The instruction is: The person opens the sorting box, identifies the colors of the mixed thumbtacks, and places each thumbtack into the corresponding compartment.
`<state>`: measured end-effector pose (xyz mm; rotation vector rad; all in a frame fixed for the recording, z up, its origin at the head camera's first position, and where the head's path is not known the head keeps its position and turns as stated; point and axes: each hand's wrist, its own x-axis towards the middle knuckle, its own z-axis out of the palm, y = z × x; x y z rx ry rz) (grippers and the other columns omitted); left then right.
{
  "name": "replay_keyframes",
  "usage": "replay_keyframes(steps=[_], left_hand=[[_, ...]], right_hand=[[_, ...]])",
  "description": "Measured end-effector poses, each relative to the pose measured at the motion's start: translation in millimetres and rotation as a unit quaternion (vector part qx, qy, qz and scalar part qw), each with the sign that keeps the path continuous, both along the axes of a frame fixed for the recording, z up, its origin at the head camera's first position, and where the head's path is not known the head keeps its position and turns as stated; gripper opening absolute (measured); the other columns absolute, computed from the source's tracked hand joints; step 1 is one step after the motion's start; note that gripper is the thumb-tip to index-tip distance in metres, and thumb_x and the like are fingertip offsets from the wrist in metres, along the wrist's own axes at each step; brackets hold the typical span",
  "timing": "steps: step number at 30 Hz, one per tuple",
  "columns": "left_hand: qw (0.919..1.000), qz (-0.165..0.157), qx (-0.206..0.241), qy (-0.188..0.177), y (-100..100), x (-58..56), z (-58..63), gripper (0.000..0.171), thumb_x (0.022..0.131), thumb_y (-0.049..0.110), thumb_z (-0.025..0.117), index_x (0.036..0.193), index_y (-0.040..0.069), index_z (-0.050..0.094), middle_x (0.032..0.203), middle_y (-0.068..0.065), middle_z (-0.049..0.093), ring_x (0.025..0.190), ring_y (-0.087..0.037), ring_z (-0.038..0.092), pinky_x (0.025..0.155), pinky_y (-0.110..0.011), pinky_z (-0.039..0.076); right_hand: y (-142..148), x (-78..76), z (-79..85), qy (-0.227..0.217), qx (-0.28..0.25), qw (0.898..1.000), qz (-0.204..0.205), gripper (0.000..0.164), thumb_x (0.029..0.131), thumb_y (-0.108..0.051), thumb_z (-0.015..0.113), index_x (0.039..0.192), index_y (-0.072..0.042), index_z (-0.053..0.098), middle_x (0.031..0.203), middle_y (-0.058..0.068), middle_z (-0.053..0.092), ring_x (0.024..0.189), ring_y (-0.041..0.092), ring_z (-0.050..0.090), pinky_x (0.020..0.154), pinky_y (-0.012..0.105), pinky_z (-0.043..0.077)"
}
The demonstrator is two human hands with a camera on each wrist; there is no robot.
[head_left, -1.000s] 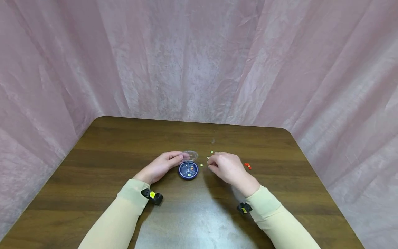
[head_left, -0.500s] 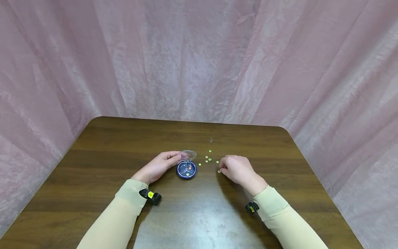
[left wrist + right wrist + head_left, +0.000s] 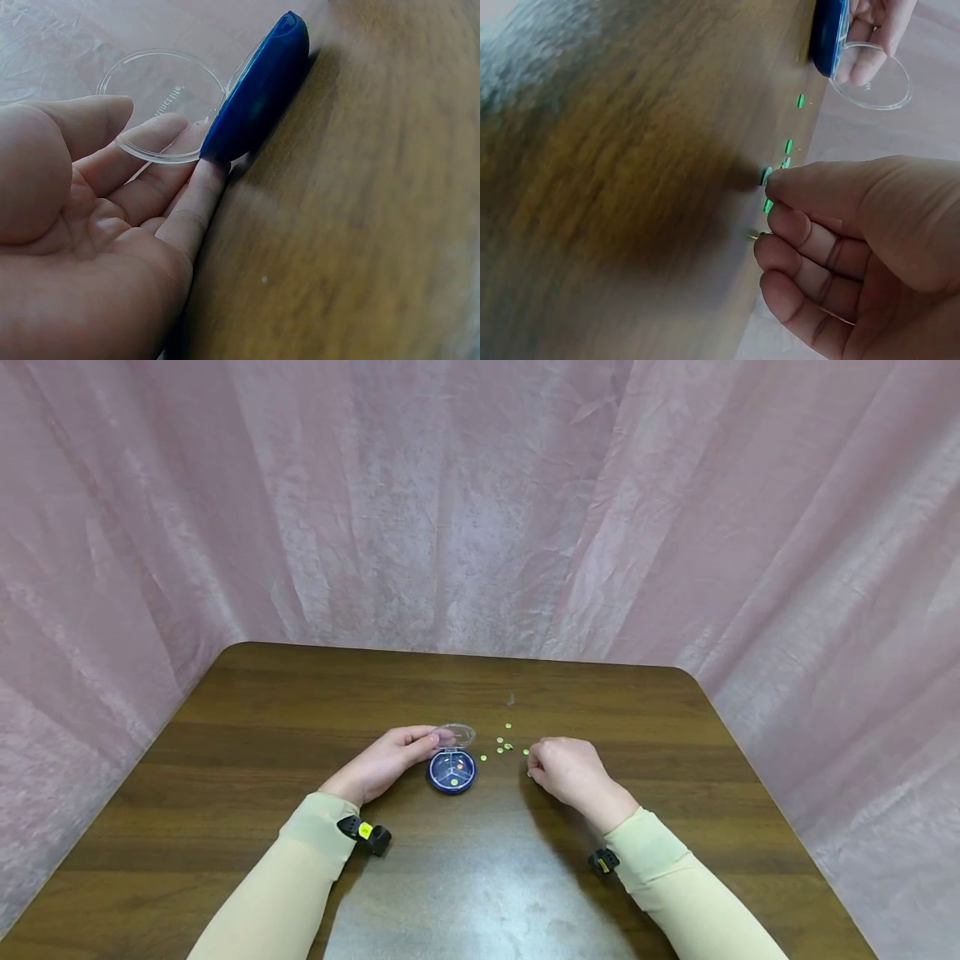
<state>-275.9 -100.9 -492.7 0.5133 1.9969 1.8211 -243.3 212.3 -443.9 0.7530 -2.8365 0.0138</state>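
A round navy-blue case (image 3: 451, 772) with divided compartments stands open on the table, holding a yellow-green disc (image 3: 453, 782) and an orange one (image 3: 460, 767). Between thumb and fingers my left hand (image 3: 378, 764) holds its clear lid (image 3: 169, 105); one fingertip touches the blue base (image 3: 262, 86) in the left wrist view. My right hand (image 3: 570, 770) rests low over the wood with curled fingers. At its thumb tip a small green disc (image 3: 766, 176) appears pinched, its far side hidden. Another small disc (image 3: 756, 235) shows by the other fingertips.
Several small green discs (image 3: 500, 741) lie scattered between case and right hand. The brown wooden table (image 3: 300, 693) ends at a rounded back edge, with a pink curtain (image 3: 465, 527) behind it. Each wrist wears a black camera (image 3: 365, 832).
My right hand has moved right and slightly nearer, exposing more green discs. Red pieces formerly visible right of it are out of sight. My left hand still holds the lid.
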Motion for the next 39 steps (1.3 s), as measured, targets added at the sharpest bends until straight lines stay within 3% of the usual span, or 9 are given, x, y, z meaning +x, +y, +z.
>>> replay_keyframes(steps=[17,22,25,28,30,32,36,37,39], left_hand=[[1.0,0.001,0.006,0.002,0,-0.9,-1.9,0.039,0.106,0.028,0.049,0.136,0.006,0.061,0.136,-0.006,0.062,0.132,-0.017,0.051,0.109,-0.032,0.037],[0.9999,-0.001,0.01,0.0,1,-1.0,-1.0,0.039,0.106,0.028,0.049,0.135,0.005,0.061,0.135,-0.006,0.062,0.131,-0.017,0.052,0.109,-0.031,0.038],[0.9999,0.001,0.012,0.0,1,-1.1,-1.2,0.039,0.106,0.028,0.049,0.136,0.005,0.061,0.135,-0.006,0.062,0.131,-0.017,0.052,0.109,-0.031,0.038],[1.0,0.004,0.005,-0.001,0,-0.9,-2.4,0.041,0.106,0.031,0.05,0.136,0.007,0.061,0.135,-0.005,0.062,0.131,-0.016,0.052,0.109,-0.032,0.037],[1.0,0.005,-0.003,-0.002,0,-0.6,-2.9,0.042,0.105,0.033,0.05,0.136,0.008,0.061,0.135,-0.004,0.062,0.131,-0.016,0.052,0.11,-0.033,0.037],[0.9999,0.006,-0.007,-0.006,-1,-0.8,-3.4,0.042,0.105,0.035,0.05,0.136,0.009,0.062,0.135,-0.003,0.062,0.131,-0.016,0.051,0.11,-0.033,0.036],[0.9999,0.003,-0.002,-0.01,0,-0.4,-3.1,0.041,0.105,0.033,0.05,0.136,0.008,0.061,0.135,-0.004,0.062,0.131,-0.016,0.052,0.11,-0.033,0.037],[1.0,0.002,0.002,-0.009,0,-0.3,-2.5,0.041,0.106,0.032,0.049,0.136,0.007,0.061,0.136,-0.005,0.062,0.131,-0.017,0.052,0.109,-0.033,0.037],[1.0,-0.001,0.007,-0.007,1,-0.2,-0.8,0.041,0.106,0.03,0.049,0.137,0.005,0.06,0.136,-0.006,0.061,0.131,-0.017,0.052,0.109,-0.033,0.038]], right_hand=[[-2,2.2,-1.4,0.024,-0.013,1.0,-0.001,0.027,0.081,-0.014,0.068,0.064,-0.029,0.053,0.065,-0.016,0.048,0.057,0.008,0.049,0.048,0.032,0.042],[-7,1.6,6.5,-0.026,-0.098,0.995,-0.018,0.017,0.081,-0.019,0.069,0.072,-0.03,0.061,0.068,-0.018,0.052,0.062,0.005,0.05,0.054,0.029,0.043],[-13,1.5,13.7,-0.108,-0.2,0.973,-0.025,0.008,0.085,-0.026,0.071,0.079,-0.03,0.067,0.072,-0.017,0.057,0.068,0.006,0.054,0.062,0.028,0.045],[-20,2.6,18.7,-0.215,-0.329,0.919,-0.018,0.01,0.089,-0.031,0.072,0.09,-0.021,0.073,0.079,-0.012,0.064,0.075,0.01,0.058,0.072,0.031,0.05],[-25,3.8,21.3,-0.291,-0.423,0.858,-0.006,0.021,0.091,-0.03,0.072,0.098,-0.011,0.074,0.084,-0.005,0.066,0.078,0.014,0.06,0.077,0.037,0.052],[-29,5.2,24.1,-0.361,-0.518,0.775,0.015,0.029,0.092,-0.027,0.072,0.105,-0.001,0.07,0.085,0.001,0.065,0.08,0.016,0.06,0.08,0.038,0.052],[-36,9.1,29.8,-0.468,-0.655,0.587,0.089,0.015,0.098,-0.015,0.062,0.105,-0.001,0.065,0.086,0.003,0.062,0.08,0.016,0.059,0.083,0.033,0.05],[-37,10.3,31.7,-0.488,-0.671,0.547,0.113,0.012,0.1,-0.013,0.058,0.104,-0.003,0.064,0.085,0.002,0.06,0.08,0.016,0.057,0.082,0.032,0.049],[-40,12.5,36.4,-0.517,-0.684,0.49,0.159,0.013,0.103,-0.01,0.05,0.099,-0.008,0.062,0.084,0.0,0.055,0.081,0.015,0.053,0.081,0.03,0.045]])
